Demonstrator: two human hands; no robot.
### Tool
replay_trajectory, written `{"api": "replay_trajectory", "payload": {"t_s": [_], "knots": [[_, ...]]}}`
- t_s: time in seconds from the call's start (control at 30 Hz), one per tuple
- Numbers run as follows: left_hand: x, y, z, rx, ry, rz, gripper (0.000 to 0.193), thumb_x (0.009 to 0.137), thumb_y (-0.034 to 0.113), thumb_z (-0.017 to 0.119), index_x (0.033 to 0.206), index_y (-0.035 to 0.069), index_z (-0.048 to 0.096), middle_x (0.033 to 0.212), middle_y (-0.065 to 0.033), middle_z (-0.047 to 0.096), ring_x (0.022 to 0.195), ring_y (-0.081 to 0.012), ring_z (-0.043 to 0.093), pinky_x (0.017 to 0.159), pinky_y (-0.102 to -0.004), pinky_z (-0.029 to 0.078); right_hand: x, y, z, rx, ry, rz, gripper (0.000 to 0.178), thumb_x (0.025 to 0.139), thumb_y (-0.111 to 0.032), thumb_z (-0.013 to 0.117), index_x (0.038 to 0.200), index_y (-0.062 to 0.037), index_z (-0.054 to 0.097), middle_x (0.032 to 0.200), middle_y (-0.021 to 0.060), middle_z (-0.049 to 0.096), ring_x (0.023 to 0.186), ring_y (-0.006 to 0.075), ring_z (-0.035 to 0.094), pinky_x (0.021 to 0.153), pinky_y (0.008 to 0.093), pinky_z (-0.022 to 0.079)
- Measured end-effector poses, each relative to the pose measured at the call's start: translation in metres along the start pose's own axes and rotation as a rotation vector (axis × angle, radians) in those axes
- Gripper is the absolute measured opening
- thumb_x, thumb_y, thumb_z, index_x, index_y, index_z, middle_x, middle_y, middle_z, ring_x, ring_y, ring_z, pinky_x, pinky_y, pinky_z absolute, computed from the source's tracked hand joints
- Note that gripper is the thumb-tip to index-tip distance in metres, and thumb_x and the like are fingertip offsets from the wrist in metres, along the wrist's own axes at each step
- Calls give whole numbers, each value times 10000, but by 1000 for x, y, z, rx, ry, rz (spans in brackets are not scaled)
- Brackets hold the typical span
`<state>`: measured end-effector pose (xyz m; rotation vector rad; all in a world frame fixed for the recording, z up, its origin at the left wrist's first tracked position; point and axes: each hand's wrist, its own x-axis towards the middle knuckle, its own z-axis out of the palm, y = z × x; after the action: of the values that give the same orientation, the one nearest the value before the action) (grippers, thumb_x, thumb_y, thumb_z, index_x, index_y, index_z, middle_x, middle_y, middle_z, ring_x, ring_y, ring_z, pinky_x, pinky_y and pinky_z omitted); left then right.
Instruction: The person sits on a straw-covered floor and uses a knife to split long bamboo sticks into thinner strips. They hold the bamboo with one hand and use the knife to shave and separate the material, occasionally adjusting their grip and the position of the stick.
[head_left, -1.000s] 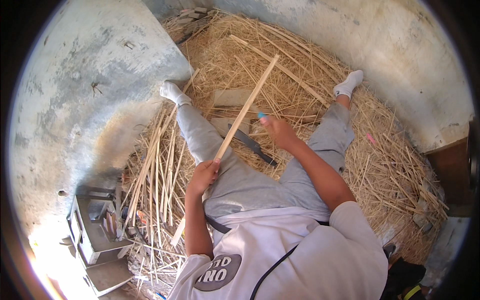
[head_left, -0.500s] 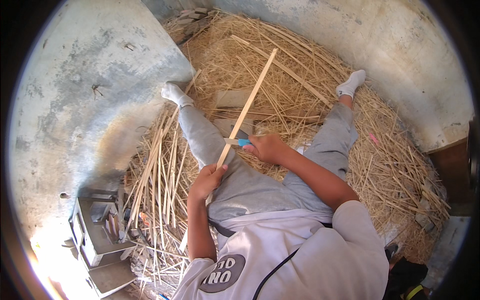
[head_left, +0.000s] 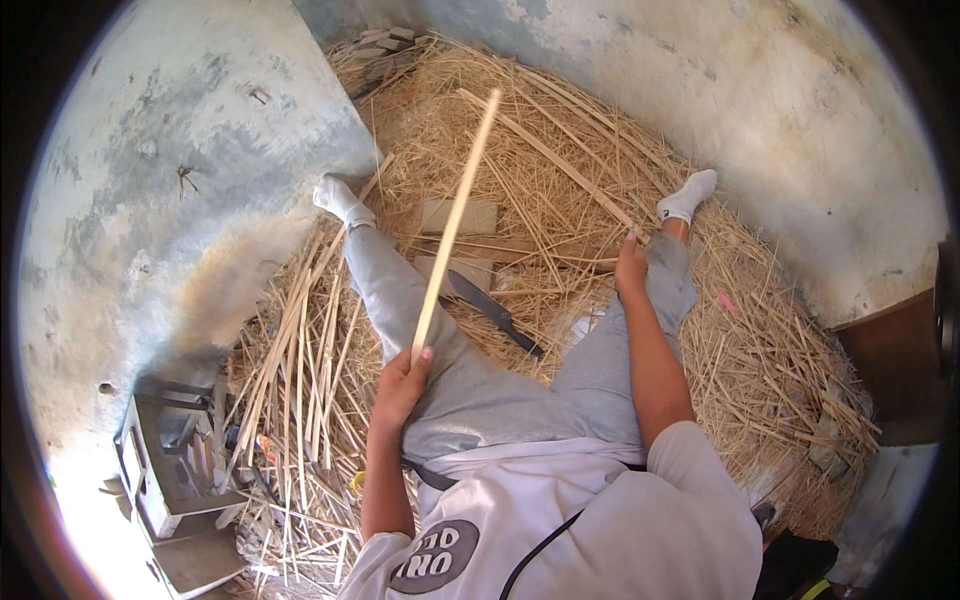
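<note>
My left hand [head_left: 400, 385] grips the lower end of a long, pale wooden strip [head_left: 455, 225], most likely bamboo. The strip rises away from me above my left thigh, slightly blurred. Out by my right shin is my right hand [head_left: 631, 268], closed and apart from the strip. The small blue-handled knife seen in it earlier is mostly hidden now; only a small tip shows above the fingers. Between my legs lies a large knife [head_left: 490, 310] with a dark, broad blade, its handle toward me.
Loose straw and shavings [head_left: 780, 370] cover the floor around my legs. Several long strips [head_left: 310, 370] are heaped at my left. Flat blocks [head_left: 458, 217] lie between my feet. A broken grey frame [head_left: 150, 470] stands at lower left. Worn walls [head_left: 220, 150] curve around.
My right hand has swung away from the strip toward my right shin, taking the knife off the wood. The strip's far end has shifted left, and the large knife shows more fully.
</note>
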<state>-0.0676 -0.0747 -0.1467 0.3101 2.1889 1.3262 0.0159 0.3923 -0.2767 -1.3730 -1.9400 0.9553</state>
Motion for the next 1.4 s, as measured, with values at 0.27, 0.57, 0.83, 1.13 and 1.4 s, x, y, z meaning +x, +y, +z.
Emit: {"api": "replay_trajectory", "payload": {"t_s": [0.27,0.57,0.83,1.13,1.4], "knots": [[-12,21,13,348,188,178,419,987,409,635,911,-3,638,632,-161,592,576,-281,550,598,-406,455,-5,-4,26,447,-271,287,636,1007,-610,468,745,-35,542,539,59,462,474,209,490,503,377,397],[-19,34,18,443,151,170,445,959,458,644,872,22,633,664,-221,600,638,-430,590,619,-491,458,-58,-82,-14,764,-691,228,347,951,-415,692,930,-76,619,499,-54,375,378,69,366,398,257,309],[-22,34,19,547,86,295,455,962,464,643,846,24,625,638,-200,584,600,-411,573,584,-477,439,-88,-115,-14,1122,-826,214,268,947,-265,721,1070,-56,608,533,-62,388,409,65,369,439,255,324],[-20,35,17,533,80,258,463,965,460,645,836,16,612,622,-199,566,569,-395,550,570,-466,428,-93,-137,-35,1213,-949,289,248,931,-275,737,860,-133,546,509,-78,365,421,45,344,475,243,319],[-36,54,3,499,78,239,404,909,420,723,989,30,649,710,-184,643,657,-353,633,630,-430,475,-85,-147,-37,1164,-638,279,303,861,-241,829,871,-95,563,544,-80,381,432,45,363,431,231,342]]}}
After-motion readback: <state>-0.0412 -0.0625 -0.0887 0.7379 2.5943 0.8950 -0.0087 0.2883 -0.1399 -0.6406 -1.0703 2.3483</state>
